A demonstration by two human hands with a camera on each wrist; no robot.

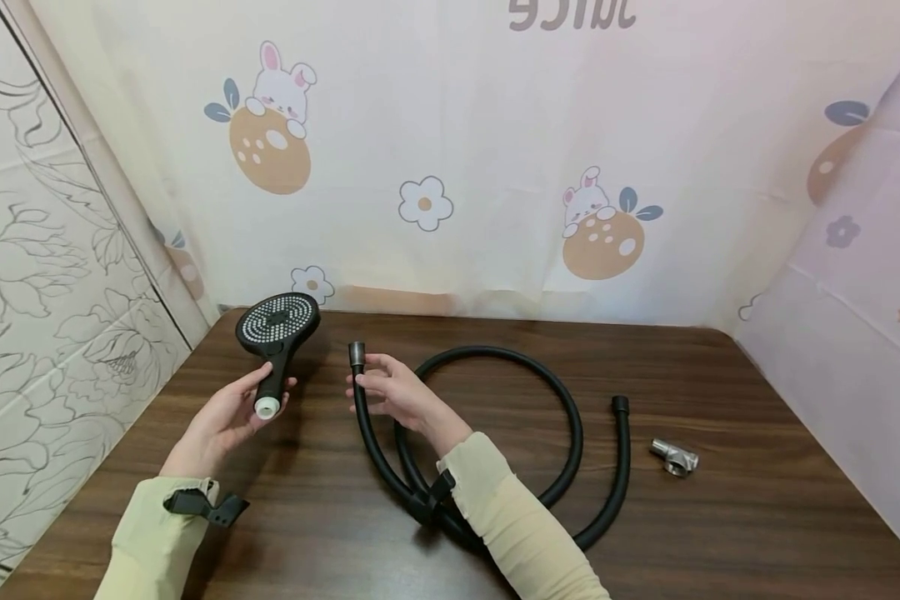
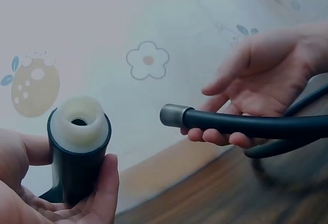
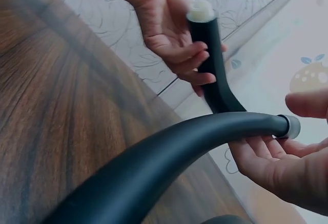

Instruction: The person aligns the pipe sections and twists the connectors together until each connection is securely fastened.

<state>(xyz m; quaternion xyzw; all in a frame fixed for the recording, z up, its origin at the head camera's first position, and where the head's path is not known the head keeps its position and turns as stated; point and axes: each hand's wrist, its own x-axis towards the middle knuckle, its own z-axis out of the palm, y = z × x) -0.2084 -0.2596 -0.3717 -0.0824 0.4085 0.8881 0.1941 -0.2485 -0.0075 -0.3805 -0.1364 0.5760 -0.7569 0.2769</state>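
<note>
A black hand shower head (image 1: 277, 321) with a spray face of pale nozzles is in my left hand (image 1: 228, 417). The thumb and fingers grip its handle, whose white hollow end (image 2: 81, 121) points toward me. My right hand (image 1: 405, 392) holds a black shower hose (image 1: 365, 421) near its grey metal end fitting (image 2: 174, 115). In the left wrist view the fingers curl under the hose while the thumb stands off it. The hose fitting and the handle's white end are apart, side by side above the table.
The hose loops over the brown wooden table (image 1: 720, 533); its other end (image 1: 620, 406) lies to the right. Beyond that is a small chrome fitting (image 1: 675, 458). Printed cloth (image 1: 487, 250) hangs behind the table, and a flower-patterned panel (image 1: 52, 292) stands at left.
</note>
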